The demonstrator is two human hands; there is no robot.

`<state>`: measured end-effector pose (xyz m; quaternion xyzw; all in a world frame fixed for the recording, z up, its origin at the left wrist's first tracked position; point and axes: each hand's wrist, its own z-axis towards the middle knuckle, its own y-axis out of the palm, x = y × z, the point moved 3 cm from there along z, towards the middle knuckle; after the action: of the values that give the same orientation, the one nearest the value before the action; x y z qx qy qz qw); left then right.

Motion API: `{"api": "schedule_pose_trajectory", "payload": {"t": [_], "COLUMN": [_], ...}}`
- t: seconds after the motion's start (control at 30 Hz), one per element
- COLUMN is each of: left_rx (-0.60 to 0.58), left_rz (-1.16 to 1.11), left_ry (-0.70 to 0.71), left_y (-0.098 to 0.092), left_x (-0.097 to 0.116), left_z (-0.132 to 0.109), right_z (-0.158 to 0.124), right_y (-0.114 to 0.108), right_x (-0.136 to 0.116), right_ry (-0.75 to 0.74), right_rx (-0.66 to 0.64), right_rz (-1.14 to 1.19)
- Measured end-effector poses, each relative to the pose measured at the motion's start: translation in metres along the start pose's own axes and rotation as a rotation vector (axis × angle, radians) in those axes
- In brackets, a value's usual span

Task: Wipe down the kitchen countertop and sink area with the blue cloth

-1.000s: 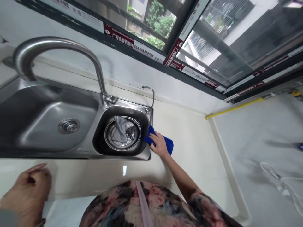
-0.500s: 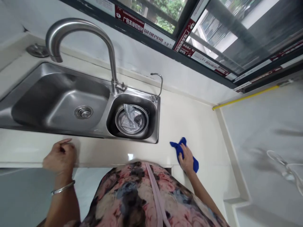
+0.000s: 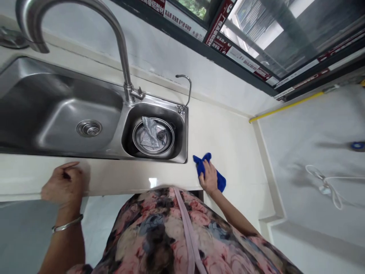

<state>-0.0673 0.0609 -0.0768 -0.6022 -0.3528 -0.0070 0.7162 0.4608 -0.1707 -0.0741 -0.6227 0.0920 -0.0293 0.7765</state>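
Note:
My right hand [image 3: 209,178] presses a bunched blue cloth [image 3: 220,180] onto the pale countertop [image 3: 228,152], right of the sink, with its fingers bent over the fabric. Parts of the cloth stick out above and to the right of the hand. On the counter's front strip, below the large basin, rests my left hand [image 3: 64,184], its fingers curled in and nothing seen in it. A silver bangle circles that wrist.
A steel double sink [image 3: 114,153] holds a round strainer bowl [image 3: 171,141] with a grey mesh cloth in its small basin. A tall curved faucet [image 3: 122,49] and a thin tap [image 3: 190,89] rise behind. A yellow pipe [image 3: 285,107] runs along the wall.
The view has shifted, so the sink and counter appear further left and higher. My right hand has moved slightly with the blue cloth still under it. My left hand remains curled on the counter.

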Motion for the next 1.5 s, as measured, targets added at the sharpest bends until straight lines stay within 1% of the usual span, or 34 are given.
{"api": "schedule_pose_trajectory", "payload": {"t": [0.13, 0.23, 0.33, 0.5, 0.57, 0.63, 0.7, 0.73, 0.77, 0.8, 0.83, 0.9, 0.97, 1.0, 1.03, 1.1, 1.13, 1.17, 1.23, 1.27, 1.33, 1.4, 1.5], "left_rx": [-0.011, -0.029, -0.067, -0.112, -0.109, -0.109, -0.108, -0.104, -0.093, -0.078, -0.061, -0.037, -0.069, -0.112, -0.192, -0.332, -0.384, -0.423, -0.475, -0.487, -0.479, -0.42, -0.326], "left_rz": [0.018, 0.087, 0.102, 0.051, 0.044, 0.038, 0.015, -0.016, -0.063, -0.121, -0.18, -0.257, -0.259, -0.249, -0.236, -0.181, -0.147, -0.118, -0.086, -0.081, -0.073, -0.051, 0.01], "left_ry": [-0.007, -0.041, -0.047, -0.049, -0.051, -0.048, -0.046, -0.045, -0.044, -0.038, -0.016, 0.098, 0.315, 0.445, 0.59, 0.84, 0.93, 0.994, 1.057, 1.062, 1.035, 0.958, 0.801], "left_y": [0.002, -0.001, -0.007, -0.015, -0.015, -0.015, -0.015, -0.016, -0.018, -0.02, -0.022, -0.022, -0.015, -0.009, -0.001, 0.015, 0.022, 0.027, 0.034, 0.035, 0.033, 0.027, 0.012], "left_x": [0.001, 0.004, 0.009, 0.017, 0.018, 0.016, 0.013, 0.012, 0.011, 0.011, 0.013, 0.024, 0.045, 0.058, 0.072, 0.096, 0.105, 0.111, 0.115, 0.113, 0.102, 0.082, 0.042], "left_z": [-0.001, -0.004, -0.008, -0.015, -0.015, -0.015, -0.014, -0.014, -0.016, -0.02, -0.027, -0.049, -0.08, -0.097, -0.114, -0.141, -0.149, -0.153, -0.151, -0.147, -0.137, -0.126, -0.104], "right_z": [0.027, 0.049, 0.07, 0.099, 0.107, 0.111, 0.113, 0.114, 0.116, 0.119, 0.121, 0.123, 0.115, 0.109, 0.1, 0.081, 0.072, 0.065, 0.053, 0.049, 0.045, 0.043, 0.04], "right_y": [0.004, 0.011, 0.024, 0.045, 0.05, 0.05, 0.045, 0.041, 0.037, 0.033, 0.029, 0.023, 0.017, 0.014, 0.011, 0.008, 0.008, 0.009, 0.013, 0.016, 0.021, 0.026, 0.028], "right_x": [-0.054, -0.092, -0.136, -0.227, -0.266, -0.298, -0.316, -0.316, -0.309, -0.296, -0.276, -0.22, -0.153, -0.119, -0.085, -0.024, 0.002, 0.023, 0.054, 0.063, 0.074, 0.077, 0.078], "right_ry": [-0.23, -0.348, -0.455, -0.616, -0.66, -0.72, -0.775, -0.772, -0.73, -0.646, -0.528, -0.244, -0.024, 0.055, 0.12, 0.188, 0.165, 0.11, 0.014, -0.019, -0.036, -0.031, -0.03], "right_rx": [-0.123, -0.194, -0.278, -0.389, -0.42, -0.444, -0.453, -0.446, -0.424, -0.385, -0.331, -0.171, -0.007, 0.062, 0.118, 0.168, 0.169, 0.167, 0.188, 0.209, 0.26, 0.281, 0.284], "right_rz": [0.069, 0.131, 0.206, 0.296, 0.323, 0.38, 0.5, 0.584, 0.677, 0.769, 0.852, 0.941, 0.941, 0.901, 0.833, 0.669, 0.585, 0.498, 0.35, 0.298, 0.233, 0.207, 0.212]}}
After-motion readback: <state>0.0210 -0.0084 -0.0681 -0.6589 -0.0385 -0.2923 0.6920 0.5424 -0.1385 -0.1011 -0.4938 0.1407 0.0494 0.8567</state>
